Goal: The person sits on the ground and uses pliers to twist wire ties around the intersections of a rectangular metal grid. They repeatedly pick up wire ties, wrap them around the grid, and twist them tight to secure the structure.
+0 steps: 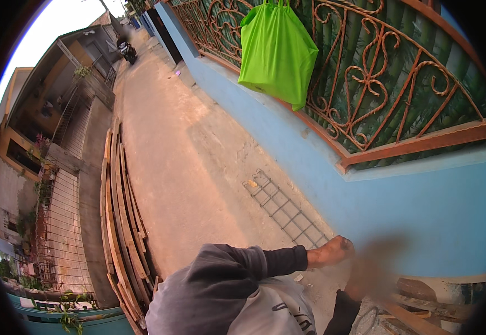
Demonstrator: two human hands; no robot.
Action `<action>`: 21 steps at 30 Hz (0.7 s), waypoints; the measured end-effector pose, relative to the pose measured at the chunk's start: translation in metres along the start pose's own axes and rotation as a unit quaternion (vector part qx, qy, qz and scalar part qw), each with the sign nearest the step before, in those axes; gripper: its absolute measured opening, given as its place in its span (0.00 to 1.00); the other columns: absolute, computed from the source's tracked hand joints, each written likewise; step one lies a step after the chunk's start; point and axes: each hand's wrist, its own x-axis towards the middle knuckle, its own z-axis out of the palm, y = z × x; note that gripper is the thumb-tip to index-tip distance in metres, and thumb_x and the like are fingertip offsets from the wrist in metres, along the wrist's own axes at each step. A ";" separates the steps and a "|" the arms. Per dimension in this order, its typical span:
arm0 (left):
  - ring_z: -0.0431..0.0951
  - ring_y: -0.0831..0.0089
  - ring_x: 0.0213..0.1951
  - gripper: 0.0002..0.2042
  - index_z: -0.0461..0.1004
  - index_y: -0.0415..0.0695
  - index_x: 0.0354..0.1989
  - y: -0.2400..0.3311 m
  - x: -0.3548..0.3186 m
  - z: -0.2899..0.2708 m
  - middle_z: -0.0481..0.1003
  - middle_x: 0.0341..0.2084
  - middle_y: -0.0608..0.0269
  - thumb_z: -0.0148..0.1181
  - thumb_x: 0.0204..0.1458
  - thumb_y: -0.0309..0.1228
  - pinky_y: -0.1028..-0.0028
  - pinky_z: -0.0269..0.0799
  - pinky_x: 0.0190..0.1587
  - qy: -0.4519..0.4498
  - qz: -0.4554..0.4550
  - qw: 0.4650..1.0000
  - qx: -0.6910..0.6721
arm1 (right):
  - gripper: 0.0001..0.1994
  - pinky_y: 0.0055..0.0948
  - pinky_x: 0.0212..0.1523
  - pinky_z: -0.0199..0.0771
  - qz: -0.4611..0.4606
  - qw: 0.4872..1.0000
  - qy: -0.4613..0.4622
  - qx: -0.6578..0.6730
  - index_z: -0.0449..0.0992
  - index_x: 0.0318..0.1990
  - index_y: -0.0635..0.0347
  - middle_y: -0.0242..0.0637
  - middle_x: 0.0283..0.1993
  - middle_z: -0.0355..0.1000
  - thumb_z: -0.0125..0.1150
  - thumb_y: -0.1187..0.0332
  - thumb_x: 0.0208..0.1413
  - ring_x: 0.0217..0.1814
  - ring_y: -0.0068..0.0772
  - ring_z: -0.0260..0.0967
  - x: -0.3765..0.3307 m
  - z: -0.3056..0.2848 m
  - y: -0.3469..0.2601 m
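Observation:
My left arm, in a grey shirt with a dark cuff, reaches across to the right, and my left hand [330, 251] is closed in a fist beside the blue wall. Whatever it may hold does not show. Lower and further right, my right hand [360, 282] comes out of a dark sleeve, its fingers smeared. A brown blurred shape [387, 257] spreads just above it; its kind cannot be made out. Beyond my left hand, a ladder-shaped frame of thin metal bars [282, 209] lies on the ground along the wall's foot.
Wood pieces [427, 304] lie at lower right. The blue wall [399, 215] carries a rusty scrollwork fence [360, 84] with a green bag [279, 56] hanging on it. Long planks [121, 218] line the lane's left side. Far up the lane is a motorcycle [127, 51].

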 end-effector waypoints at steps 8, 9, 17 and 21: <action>0.74 0.77 0.28 0.06 0.74 0.34 0.31 0.002 -0.008 0.005 0.76 0.23 0.61 0.58 0.54 0.25 0.73 0.71 0.33 0.060 0.157 0.979 0.113 | 0.04 0.37 0.42 0.72 0.295 0.897 0.059 0.324 0.78 0.36 0.63 0.38 0.34 0.73 0.62 0.72 0.57 0.39 0.36 0.70 0.012 0.012 -0.034; 0.75 0.75 0.27 0.06 0.73 0.34 0.31 0.004 -0.011 0.003 0.76 0.23 0.59 0.58 0.54 0.26 0.72 0.71 0.33 0.057 0.183 0.970 0.148 | 0.04 0.35 0.41 0.72 0.360 0.833 0.049 0.417 0.78 0.36 0.62 0.37 0.33 0.73 0.61 0.71 0.58 0.38 0.34 0.71 0.014 0.012 -0.037; 0.80 0.61 0.28 0.07 0.74 0.35 0.31 0.020 -0.018 -0.021 0.76 0.22 0.49 0.59 0.52 0.27 0.66 0.73 0.32 0.031 0.201 0.942 0.266 | 0.15 0.35 0.44 0.71 0.498 0.672 -0.133 0.531 0.73 0.51 0.62 0.37 0.37 0.74 0.61 0.68 0.58 0.41 0.33 0.72 0.010 0.020 -0.011; 0.79 0.49 0.32 0.07 0.76 0.36 0.29 0.009 -0.014 -0.024 0.77 0.27 0.46 0.58 0.48 0.29 0.60 0.74 0.34 0.057 0.155 0.947 0.275 | 0.29 0.41 0.51 0.69 0.252 0.929 -0.124 0.240 0.66 0.61 0.59 0.44 0.53 0.69 0.66 0.71 0.48 0.54 0.41 0.67 0.013 0.011 -0.034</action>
